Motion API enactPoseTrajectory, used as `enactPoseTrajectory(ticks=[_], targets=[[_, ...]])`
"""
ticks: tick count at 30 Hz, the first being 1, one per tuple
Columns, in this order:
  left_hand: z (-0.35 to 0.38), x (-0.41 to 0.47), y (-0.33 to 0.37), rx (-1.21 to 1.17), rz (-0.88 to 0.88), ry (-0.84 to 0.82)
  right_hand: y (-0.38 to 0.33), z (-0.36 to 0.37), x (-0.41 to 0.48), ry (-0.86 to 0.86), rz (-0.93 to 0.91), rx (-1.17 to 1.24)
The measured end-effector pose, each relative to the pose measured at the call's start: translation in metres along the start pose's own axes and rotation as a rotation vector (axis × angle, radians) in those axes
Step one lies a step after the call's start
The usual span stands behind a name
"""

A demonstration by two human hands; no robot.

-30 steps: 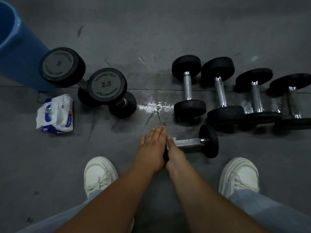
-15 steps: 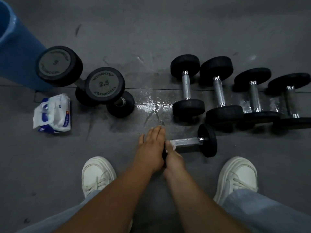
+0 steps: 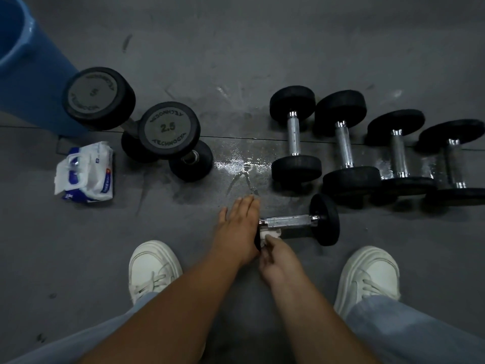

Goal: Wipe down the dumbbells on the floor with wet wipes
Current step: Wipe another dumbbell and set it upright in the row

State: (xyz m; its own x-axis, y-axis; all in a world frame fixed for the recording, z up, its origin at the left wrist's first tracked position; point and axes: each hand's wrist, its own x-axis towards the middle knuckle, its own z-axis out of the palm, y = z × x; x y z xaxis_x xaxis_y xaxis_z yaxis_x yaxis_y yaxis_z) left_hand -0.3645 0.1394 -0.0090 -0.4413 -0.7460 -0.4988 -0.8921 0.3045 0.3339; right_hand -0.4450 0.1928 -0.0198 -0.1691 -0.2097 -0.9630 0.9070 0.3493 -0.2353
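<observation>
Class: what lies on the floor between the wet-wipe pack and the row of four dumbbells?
In the head view: the dumbbell marked 2.5 beside a bigger dumbbell, then a wet patch of floor.

A single wide-angle camera rides on the person's head and looks steeply down at the grey floor, close above the bare forearms. The left shoe and right shoe frame the lower part, the nearest dumbbell lies near the centre, and a blue bin curves across the top-left corner
</observation>
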Motion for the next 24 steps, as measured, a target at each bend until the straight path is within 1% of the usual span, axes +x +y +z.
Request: enactPoseTrajectory(ticks=[3,5,7,9,10,11,12,13,14,15,16,17,20,21,22,24], targets=[[-0.001,0.001,0.001,-0.017,-0.008,0.002,0.003,0.002,-0.008,-0.069,0.018,0.013],[0.002,0.000,0.001,-0.008,-0.005,0.006,-0.004,0.011,0.004,-0.036,0.054,-0.009],[0.004,-0.001,0.001,-0.002,-0.002,0.025,-0.009,0.014,0.006,0.030,-0.005,-0.114],[0.003,0.002,-0.001,-0.011,0.001,0.023,-0.007,0.007,0.000,0.076,-0.115,-0.251],[0.003,0.003,-0.002,-0.017,0.003,0.020,-0.007,0.002,-0.007,0.077,-0.218,-0.311],[0.003,0.004,-0.003,-0.019,0.002,0.021,-0.007,-0.001,-0.011,0.055,-0.371,-0.396],[0.004,0.003,-0.003,-0.016,0.002,0.018,-0.008,-0.003,-0.010,0.054,-0.590,-0.542],[0.004,0.002,-0.002,-0.017,0.003,0.017,-0.011,-0.001,-0.006,0.083,-0.854,-0.802],[0.004,0.001,-0.003,-0.021,0.005,0.019,-0.014,0.002,-0.001,0.132,-1.096,-1.113],[0.004,0.001,-0.003,-0.030,0.008,0.026,-0.013,0.000,0.009,0.172,-1.279,-1.359],[0.004,0.001,-0.003,-0.041,0.010,0.034,-0.011,-0.005,0.013,0.165,-1.332,-1.531],[0.004,0.001,-0.003,-0.047,0.011,0.041,-0.006,-0.015,0.013,0.107,-1.322,-1.646],[0.005,0.003,-0.003,-0.029,0.008,0.032,0.003,-0.045,0.008,-0.035,-1.325,-1.875],[0.004,0.003,-0.003,-0.027,0.003,0.026,-0.001,-0.046,0.010,-0.033,-1.380,-1.944],[0.004,0.004,-0.003,-0.025,-0.002,0.026,-0.007,-0.038,0.014,-0.025,-1.395,-2.014],[0.003,0.006,-0.004,-0.012,-0.004,0.016,-0.019,-0.021,0.024,-0.040,-1.309,-2.100]])
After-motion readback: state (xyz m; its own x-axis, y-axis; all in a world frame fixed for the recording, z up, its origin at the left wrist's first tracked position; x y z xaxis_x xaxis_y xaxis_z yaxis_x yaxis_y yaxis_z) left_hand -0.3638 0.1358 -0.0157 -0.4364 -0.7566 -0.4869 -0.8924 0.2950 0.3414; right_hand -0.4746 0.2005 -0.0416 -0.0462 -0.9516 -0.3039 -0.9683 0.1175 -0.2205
